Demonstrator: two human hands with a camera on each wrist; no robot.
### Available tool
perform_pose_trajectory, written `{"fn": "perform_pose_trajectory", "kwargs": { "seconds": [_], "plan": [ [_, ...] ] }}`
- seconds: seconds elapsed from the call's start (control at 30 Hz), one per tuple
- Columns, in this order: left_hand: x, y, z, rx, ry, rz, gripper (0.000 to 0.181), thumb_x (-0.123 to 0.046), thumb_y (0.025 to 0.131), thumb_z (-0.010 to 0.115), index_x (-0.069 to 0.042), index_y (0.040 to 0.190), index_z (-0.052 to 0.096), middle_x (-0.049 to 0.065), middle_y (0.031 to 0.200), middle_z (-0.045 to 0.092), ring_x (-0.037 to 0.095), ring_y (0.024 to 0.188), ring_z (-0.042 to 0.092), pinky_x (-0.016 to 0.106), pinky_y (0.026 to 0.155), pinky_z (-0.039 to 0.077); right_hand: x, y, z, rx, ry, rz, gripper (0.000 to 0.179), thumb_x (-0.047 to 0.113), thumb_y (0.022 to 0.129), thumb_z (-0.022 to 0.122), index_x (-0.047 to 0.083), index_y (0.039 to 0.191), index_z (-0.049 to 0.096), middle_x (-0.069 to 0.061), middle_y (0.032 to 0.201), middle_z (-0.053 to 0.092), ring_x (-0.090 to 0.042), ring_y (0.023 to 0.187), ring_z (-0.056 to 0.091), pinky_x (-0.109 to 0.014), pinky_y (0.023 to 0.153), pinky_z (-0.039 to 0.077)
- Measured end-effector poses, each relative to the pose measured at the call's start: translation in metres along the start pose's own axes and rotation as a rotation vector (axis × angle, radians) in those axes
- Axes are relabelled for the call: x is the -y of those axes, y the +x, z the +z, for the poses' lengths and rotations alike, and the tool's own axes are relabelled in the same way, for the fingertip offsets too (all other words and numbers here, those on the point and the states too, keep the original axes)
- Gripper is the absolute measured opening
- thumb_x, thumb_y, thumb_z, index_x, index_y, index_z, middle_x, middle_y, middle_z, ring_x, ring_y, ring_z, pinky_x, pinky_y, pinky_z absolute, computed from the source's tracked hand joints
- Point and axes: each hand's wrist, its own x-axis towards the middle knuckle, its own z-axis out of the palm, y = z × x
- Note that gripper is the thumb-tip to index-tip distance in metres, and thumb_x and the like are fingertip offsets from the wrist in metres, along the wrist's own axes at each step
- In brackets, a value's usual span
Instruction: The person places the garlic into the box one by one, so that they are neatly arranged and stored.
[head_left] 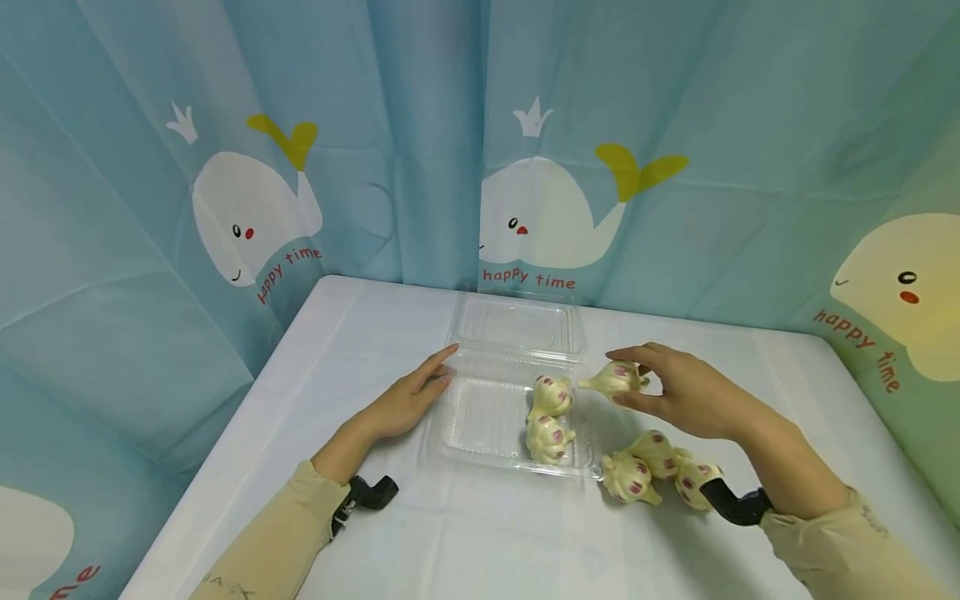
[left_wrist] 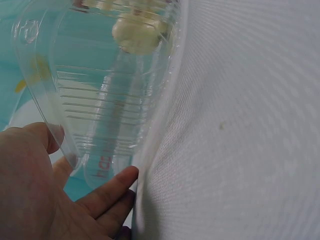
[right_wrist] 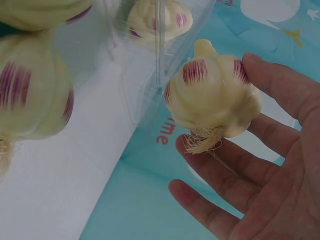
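At the left, the left hand (head_left: 397, 407) has its fingers nearly straight, touching the left rim of the clear plastic clamshell container (head_left: 480, 417); whether it pinches the rim cannot be told. That contact looks light, so the thin container could slide or tip if its right side were bumped. The open lid (head_left: 517, 325) behind could swing up on its hinge if the rim were pushed. Two garlic bulbs (head_left: 548, 439) sit at the container's right side; being rounded, they could roll left across the ribbed floor if struck. The held garlic bulb (head_left: 618, 381) could catch on the right rim if carried too low, or twist free, since only a few fingertips hold it. Three loose garlic bulbs (head_left: 628, 477) lie clustered on the table, and the black wrist mount (head_left: 738, 502) could nudge the nearest one.

As for placement, the container lies just right of the left hand, with its two bulbs well apart from those fingers. The held bulb is between the right hand's (head_left: 693, 396) thumb and fingers, beside the container's right edge, outside it. The loose cluster lies nearer the wearer than that hand.
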Motion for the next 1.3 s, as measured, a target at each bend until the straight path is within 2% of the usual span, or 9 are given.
{"fn": "perform_pose_trajectory", "kwargs": {
  "seconds": [0.57, 0.97, 1.13, 1.3],
  "plan": [
    [-0.001, 0.001, 0.0, -0.001, 0.006, -0.011, 0.052, -0.053, 0.111, 0.037, -0.059, 0.159, 0.018, 0.01, 0.16, 0.046, 0.032, 0.15, 0.042, 0.057, 0.123, 0.031, 0.009, 0.012, 0.002, 0.007, 0.012, -0.062, 0.055, 0.043, 0.099, 0.07, 0.017, 0.146, 0.058, -0.005, 0.134, 0.065, -0.02, 0.111, 0.065, -0.041, 0.085, 0.055],
    [-0.002, 0.001, 0.0, -0.001, 0.007, -0.018, 0.053, -0.051, 0.111, 0.038, -0.056, 0.161, 0.018, 0.012, 0.161, 0.045, 0.034, 0.151, 0.041, 0.058, 0.124, 0.03, 0.015, 0.019, 0.004, 0.011, 0.007, -0.074, 0.053, 0.037, 0.099, 0.072, 0.017, 0.146, 0.059, -0.004, 0.131, 0.066, -0.019, 0.109, 0.065, -0.04, 0.085, 0.055],
    [-0.001, 0.001, 0.001, -0.005, 0.01, -0.012, 0.054, -0.047, 0.112, 0.038, -0.051, 0.163, 0.019, 0.012, 0.16, 0.045, 0.035, 0.15, 0.041, 0.059, 0.123, 0.031, 0.018, 0.022, 0.006, 0.019, 0.009, -0.068, 0.054, 0.036, 0.098, 0.073, 0.016, 0.146, 0.059, -0.004, 0.131, 0.066, -0.02, 0.111, 0.065, -0.042, 0.087, 0.055],
    [-0.002, 0.0, 0.001, -0.005, 0.009, -0.014, 0.053, -0.045, 0.113, 0.039, -0.054, 0.161, 0.019, 0.013, 0.16, 0.045, 0.036, 0.15, 0.041, 0.059, 0.123, 0.03, 0.023, 0.025, 0.007, 0.028, 0.014, -0.068, 0.052, 0.035, 0.098, 0.073, 0.017, 0.145, 0.059, -0.004, 0.131, 0.066, -0.02, 0.112, 0.065, -0.043, 0.089, 0.055]
  ]
}}
